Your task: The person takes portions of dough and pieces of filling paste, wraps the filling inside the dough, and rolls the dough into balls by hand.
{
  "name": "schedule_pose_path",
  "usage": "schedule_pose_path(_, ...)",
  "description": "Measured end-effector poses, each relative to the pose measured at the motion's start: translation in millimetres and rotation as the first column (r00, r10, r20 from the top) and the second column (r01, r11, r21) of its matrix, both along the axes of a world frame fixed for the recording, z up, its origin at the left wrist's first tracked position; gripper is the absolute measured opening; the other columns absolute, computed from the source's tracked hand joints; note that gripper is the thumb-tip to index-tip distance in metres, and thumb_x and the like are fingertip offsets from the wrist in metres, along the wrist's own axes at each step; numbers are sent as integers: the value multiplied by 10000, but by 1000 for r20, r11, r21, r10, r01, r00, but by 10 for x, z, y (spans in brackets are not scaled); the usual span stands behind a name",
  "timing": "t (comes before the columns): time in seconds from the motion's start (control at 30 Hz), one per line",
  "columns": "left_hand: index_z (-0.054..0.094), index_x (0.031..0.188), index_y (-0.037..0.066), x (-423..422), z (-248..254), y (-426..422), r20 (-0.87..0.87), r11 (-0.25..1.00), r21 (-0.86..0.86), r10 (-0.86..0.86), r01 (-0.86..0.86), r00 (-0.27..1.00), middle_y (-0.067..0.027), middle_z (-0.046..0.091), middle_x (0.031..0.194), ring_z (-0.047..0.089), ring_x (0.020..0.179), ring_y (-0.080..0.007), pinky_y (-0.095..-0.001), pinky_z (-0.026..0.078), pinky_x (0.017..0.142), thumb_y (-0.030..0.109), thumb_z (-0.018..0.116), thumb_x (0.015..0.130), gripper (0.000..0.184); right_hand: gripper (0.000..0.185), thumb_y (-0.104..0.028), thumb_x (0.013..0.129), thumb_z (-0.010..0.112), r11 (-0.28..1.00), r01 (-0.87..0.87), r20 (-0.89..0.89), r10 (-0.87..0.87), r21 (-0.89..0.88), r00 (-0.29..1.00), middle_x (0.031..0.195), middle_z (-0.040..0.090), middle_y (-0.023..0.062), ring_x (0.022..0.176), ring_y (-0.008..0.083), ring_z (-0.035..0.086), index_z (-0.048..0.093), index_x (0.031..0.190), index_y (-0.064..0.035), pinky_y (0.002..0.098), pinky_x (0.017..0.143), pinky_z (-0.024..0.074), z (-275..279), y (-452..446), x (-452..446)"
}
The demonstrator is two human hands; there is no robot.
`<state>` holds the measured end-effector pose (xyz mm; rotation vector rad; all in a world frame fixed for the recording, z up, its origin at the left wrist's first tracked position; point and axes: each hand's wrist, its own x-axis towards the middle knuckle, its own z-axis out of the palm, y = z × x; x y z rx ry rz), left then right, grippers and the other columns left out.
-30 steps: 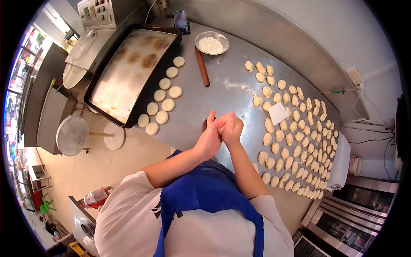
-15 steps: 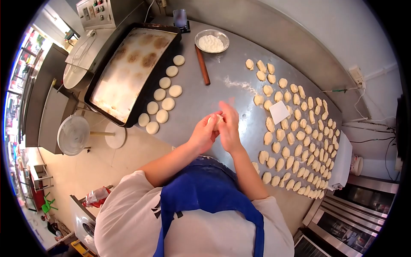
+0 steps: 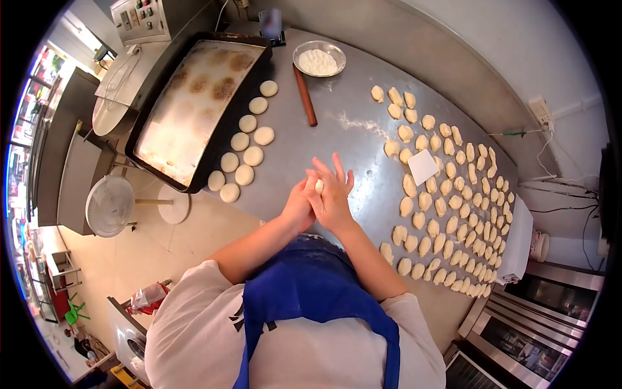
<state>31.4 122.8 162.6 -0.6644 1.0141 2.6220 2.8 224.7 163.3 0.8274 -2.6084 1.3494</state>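
Observation:
Above the near edge of the steel table, my two hands meet around a small piece of dough (image 3: 319, 186), and only a pale bit of it shows. My left hand (image 3: 299, 206) is closed around it from the left. My right hand (image 3: 333, 202) presses against it from the right, its outer fingers spread and pointing up. To the left, several smooth round dough discs (image 3: 253, 155) lie in rows. On the right, many rough dough pieces (image 3: 451, 225) are laid out in rows, with a white square scraper or card (image 3: 423, 168) among them.
A large black-rimmed baking pan (image 3: 194, 117) stands at the left. At the back are a metal bowl of flour (image 3: 318, 61), a wooden rolling pin (image 3: 304, 96) and a phone on a stand (image 3: 271, 27). Loose flour dusts the steel table (image 3: 285, 191). Ovens (image 3: 531, 330) stand at lower right.
My right hand has turned and its fingers have spread apart. The dough, more exposed before, is now mostly covered between my hands. The camera view has shifted slightly.

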Motion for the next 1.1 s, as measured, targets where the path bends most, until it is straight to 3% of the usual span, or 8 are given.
schedule_pose_path(0.27,532,1228,15,26,-258,-187,-9,964,176,204,-199,979,-135,614,1190,599,1112,-211,-338,493,960,556,264,1042,632,278,-255,949,536,996,24,25,-21,-91,999,1299,610,94,1305,305,493,657,1118,-70,588,1137,104,-217,-180,-50)
schedule_pose_path(0.5,601,1173,6,271,-218,-2,94,917,-345,248,-202,964,-113,646,1090,615,1012,-172,-302,501,861,449,285,1067,554,256,-219,937,516,991,-134,-122,131,-14,984,1332,580,131,1269,341,515,686,1023,-48,552,1151,167,-531,-169,-38)
schedule_pose_path(0.67,582,1237,20,267,-501,-308,230,978,125,133,-164,964,-81,636,1209,603,1115,-225,-373,478,947,414,463,1010,470,471,-199,936,487,994,53,186,-35,-92,982,1438,397,274,1354,441,350,472,1371,-22,587,1130,205,-660,-280,105)
schedule_pose_path(0.7,583,1240,26,323,-643,-478,17,891,-451,67,-52,998,-89,622,1226,584,1140,-242,-393,458,978,407,503,983,466,507,-213,944,476,994,77,178,-61,-83,982,1455,347,297,1363,457,318,412,1406,-16,580,1133,204,-677,-234,67)
schedule_pose_path(0.73,584,1243,33,379,-751,-676,-125,478,-876,-117,-54,985,-98,608,1243,565,1164,-259,-413,437,1010,400,543,957,468,547,-227,952,465,992,105,168,-91,-75,982,1472,297,320,1373,472,286,352,1441,-11,572,1137,204,-685,-137,-1)
schedule_pose_path(0.77,585,1246,39,418,-852,-818,-134,-89,-981,-349,-175,928,-106,594,1260,546,1189,-277,-433,417,1041,393,583,930,475,591,-241,959,454,988,139,161,-127,-65,979,1490,247,343,1383,488,254,292,1476,-5,564,1140,203,-690,-15,-55)
schedule_pose_path(0.87,566,1276,45,613,-1163,-970,214,-535,-841,-472,-84,855,-130,508,1354,452,1267,-331,-531,316,1107,401,659,852,561,516,-257,987,420,980,201,187,-195,-12,963,1481,245,344,1362,490,285,393,1420,22,540,1131,234,-825,328,-129)
schedule_pose_path(1.1,334,1496,63,-5,-1324,-906,371,-608,-793,-513,-24,774,-185,276,1555,192,1469,-357,-583,148,1167,546,533,919,779,477,-236,984,431,961,251,250,-274,118,929,1474,258,339,1331,480,325,447,1391,11,532,1108,278,-1047,578,56)
